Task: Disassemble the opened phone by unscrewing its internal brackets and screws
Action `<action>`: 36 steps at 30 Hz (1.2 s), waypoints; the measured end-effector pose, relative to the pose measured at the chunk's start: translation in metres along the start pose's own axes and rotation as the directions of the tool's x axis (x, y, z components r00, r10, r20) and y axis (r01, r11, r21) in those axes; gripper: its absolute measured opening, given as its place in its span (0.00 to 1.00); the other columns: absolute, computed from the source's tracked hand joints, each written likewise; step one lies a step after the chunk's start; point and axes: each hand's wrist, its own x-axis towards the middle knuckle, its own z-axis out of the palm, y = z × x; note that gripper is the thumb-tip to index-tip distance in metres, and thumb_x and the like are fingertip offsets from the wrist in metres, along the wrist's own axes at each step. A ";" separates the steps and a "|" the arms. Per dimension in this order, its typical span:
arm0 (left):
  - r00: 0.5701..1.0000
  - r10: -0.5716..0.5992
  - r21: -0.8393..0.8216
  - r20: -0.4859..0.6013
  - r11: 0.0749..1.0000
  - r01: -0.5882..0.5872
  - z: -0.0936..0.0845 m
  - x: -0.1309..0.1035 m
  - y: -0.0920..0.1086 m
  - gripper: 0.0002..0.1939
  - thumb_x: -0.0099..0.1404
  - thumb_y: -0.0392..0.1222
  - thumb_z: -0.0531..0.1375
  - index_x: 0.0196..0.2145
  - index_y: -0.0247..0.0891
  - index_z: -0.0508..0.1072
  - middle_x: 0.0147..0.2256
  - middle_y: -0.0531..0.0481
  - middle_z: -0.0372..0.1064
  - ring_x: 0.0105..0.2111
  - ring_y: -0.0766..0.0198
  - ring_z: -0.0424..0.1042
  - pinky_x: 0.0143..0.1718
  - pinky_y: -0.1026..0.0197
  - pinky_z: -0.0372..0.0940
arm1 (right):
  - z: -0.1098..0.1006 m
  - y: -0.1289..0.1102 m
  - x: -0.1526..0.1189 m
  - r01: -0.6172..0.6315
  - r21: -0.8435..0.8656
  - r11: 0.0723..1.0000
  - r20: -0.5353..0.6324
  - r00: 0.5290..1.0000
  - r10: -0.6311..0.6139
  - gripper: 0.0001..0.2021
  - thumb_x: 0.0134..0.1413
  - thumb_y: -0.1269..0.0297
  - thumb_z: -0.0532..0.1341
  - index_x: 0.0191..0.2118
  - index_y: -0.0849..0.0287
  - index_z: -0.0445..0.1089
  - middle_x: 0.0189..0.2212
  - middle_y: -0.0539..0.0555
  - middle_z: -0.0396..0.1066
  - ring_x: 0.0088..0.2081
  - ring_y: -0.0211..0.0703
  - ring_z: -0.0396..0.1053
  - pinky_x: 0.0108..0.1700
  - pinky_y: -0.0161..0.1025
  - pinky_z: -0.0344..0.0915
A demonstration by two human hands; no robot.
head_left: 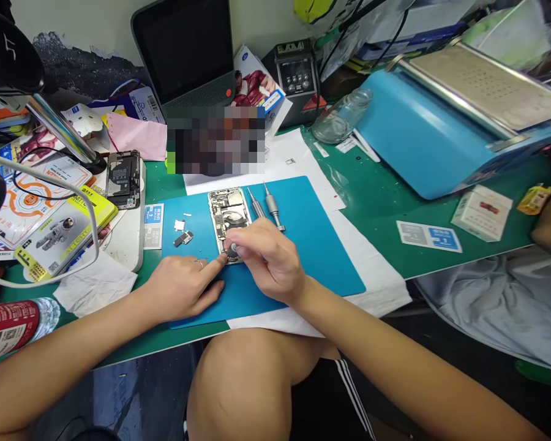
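An opened phone lies on the blue mat, with its circuit boards and a dark round part showing. My left hand touches the phone's lower left corner with a stretched index fingertip; its thumb is apart. Over the phone's lower end, my right hand pinches a slim screwdriver, seen nearly end-on with its tip hidden. Two grey screwdrivers lie just beyond this hand. Left of the phone are a small dark part, a silvery metal plate and tiny specks.
A second opened phone rests on a white slab at left. Stickered boxes and a bottle crowd that side. A dark screen, glass jar and large blue machine stand behind. Right is a white box.
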 end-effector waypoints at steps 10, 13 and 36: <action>1.000 0.000 -0.046 0.002 0.999 0.000 -0.001 0.000 0.000 0.19 0.78 0.47 0.50 0.59 0.34 0.67 0.32 0.46 0.78 0.31 0.55 0.78 0.27 0.57 0.66 | 0.003 -0.001 -0.004 -0.006 -0.039 0.999 0.010 1.000 0.006 0.25 0.69 0.74 0.53 0.68 0.49 0.60 0.44 0.53 0.80 0.46 0.47 0.74 0.49 0.48 0.69; 1.000 0.016 -0.047 -0.027 0.999 -0.018 0.000 -0.001 -0.001 0.19 0.78 0.46 0.50 0.58 0.33 0.67 0.33 0.47 0.78 0.31 0.56 0.78 0.27 0.56 0.67 | 0.003 -0.001 -0.003 -0.003 -0.028 1.000 0.021 1.000 0.004 0.26 0.69 0.75 0.54 0.68 0.49 0.60 0.40 0.52 0.80 0.44 0.46 0.74 0.49 0.48 0.69; 0.999 0.021 -0.035 -0.034 0.999 -0.023 0.000 0.000 -0.002 0.16 0.78 0.46 0.49 0.53 0.35 0.69 0.30 0.49 0.76 0.29 0.58 0.77 0.26 0.58 0.65 | 0.002 -0.001 0.000 -0.025 0.019 1.000 0.046 0.999 0.024 0.26 0.68 0.74 0.56 0.67 0.47 0.61 0.38 0.51 0.80 0.39 0.44 0.73 0.45 0.46 0.71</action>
